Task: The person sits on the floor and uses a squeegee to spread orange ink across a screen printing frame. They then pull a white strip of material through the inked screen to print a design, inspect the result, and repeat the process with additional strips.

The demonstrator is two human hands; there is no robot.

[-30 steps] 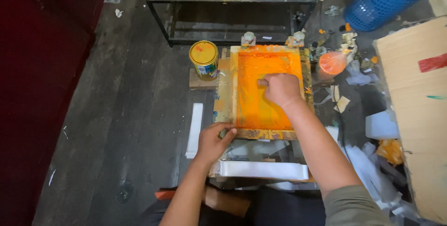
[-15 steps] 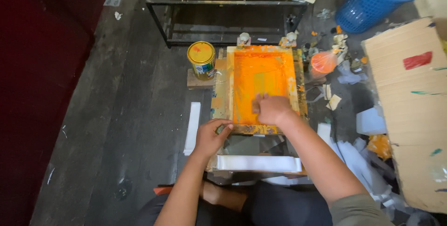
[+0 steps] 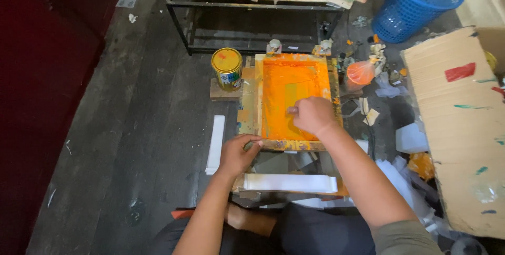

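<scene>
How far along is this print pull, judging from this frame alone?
Done: the screen is flooded orange across most of its mesh, and the paint can stands apart beside it. In hand: the right hand is closed over something low on the mesh, near the frame's near edge; the tool itself is hidden. The left hand grips the near-left corner. Left: the screen lies flat, not yet lifted.

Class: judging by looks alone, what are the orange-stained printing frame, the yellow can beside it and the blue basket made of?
Orange-stained printing frame: probably wood, unfinished, with pale grain under the ink. Yellow can: likely metal, with a glossy wall and rolled rim. Blue basket: seemingly moulded plastic, with a uniform lattice wall.
</scene>
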